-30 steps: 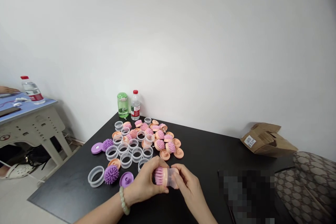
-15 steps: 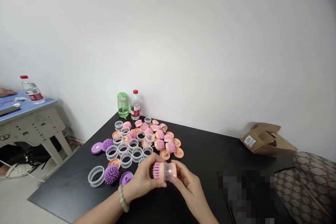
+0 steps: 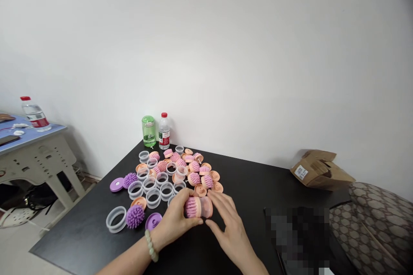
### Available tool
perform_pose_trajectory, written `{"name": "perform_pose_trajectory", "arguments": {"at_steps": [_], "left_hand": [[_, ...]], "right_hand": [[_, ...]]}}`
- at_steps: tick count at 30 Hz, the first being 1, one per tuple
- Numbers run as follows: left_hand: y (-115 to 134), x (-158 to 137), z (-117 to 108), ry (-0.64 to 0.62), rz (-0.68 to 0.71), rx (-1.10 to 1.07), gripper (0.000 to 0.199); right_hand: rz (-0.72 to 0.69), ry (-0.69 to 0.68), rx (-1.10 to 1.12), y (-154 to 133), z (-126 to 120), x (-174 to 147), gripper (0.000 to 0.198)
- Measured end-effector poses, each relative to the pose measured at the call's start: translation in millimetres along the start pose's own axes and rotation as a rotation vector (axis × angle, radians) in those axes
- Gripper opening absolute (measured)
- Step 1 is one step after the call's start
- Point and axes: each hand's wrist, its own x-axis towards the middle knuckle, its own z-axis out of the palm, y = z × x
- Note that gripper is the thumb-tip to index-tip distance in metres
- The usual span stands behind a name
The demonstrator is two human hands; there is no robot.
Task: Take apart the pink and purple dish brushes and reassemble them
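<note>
My left hand (image 3: 178, 216), with a beaded bracelet at its wrist, grips a round bristle brush (image 3: 198, 207). The brush lies sideways, its pink bristles towards the left palm and a clear ring with a peach end on the right. Beside that end is my right hand (image 3: 227, 225), thumb and fingers spread apart; whether a fingertip touches the brush I cannot tell. Left of the hands lie a purple bristle head (image 3: 135, 216), a purple disc (image 3: 153, 221) and a large clear ring (image 3: 116, 219). Behind them several clear rings (image 3: 153, 198), pink bristle heads (image 3: 194, 178) and peach discs (image 3: 217, 187) are spread out.
A green bottle (image 3: 149, 131) and a red-capped water bottle (image 3: 164, 131) stand at the black table's (image 3: 248, 180) back corner. An opened cardboard box (image 3: 322, 172) sits at the right, near patterned fabric (image 3: 374, 223). Another desk (image 3: 35, 142) stands at the left.
My right hand has loosened from the peach end of the brush and its fingers have spread. My left hand still holds the brush. The view has shifted slightly.
</note>
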Motion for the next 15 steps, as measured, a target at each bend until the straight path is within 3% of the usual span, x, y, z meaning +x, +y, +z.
{"name": "perform_pose_trajectory", "arguments": {"at_steps": [3, 7, 9, 11, 15], "left_hand": [[-1.0, -1.1, 2.1, -0.025, 0.094, 0.002, 0.047], [-6.5, -5.5, 6.5, -0.055, 0.137, -0.058, 0.064], [-8.2, -7.1, 7.0, -0.049, 0.143, -0.071, 0.069], [-7.5, -8.3, 5.9, -0.037, 0.148, -0.038, 0.062], [-0.7, -12.1, 2.9, -0.021, 0.169, 0.036, 0.053]], "right_hand": [[-0.134, -0.04, -0.122, -7.0, 2.1, -0.3, 0.058], [-0.099, 0.019, -0.179, -4.1, 2.8, 1.6, 0.056], [0.062, 0.104, -0.249, 9.8, -2.2, 4.6, 0.046], [0.298, 0.19, -0.357, 29.9, -10.7, 9.2, 0.033], [0.562, 0.179, -0.493, 70.3, -29.5, 23.9, 0.014]]}}
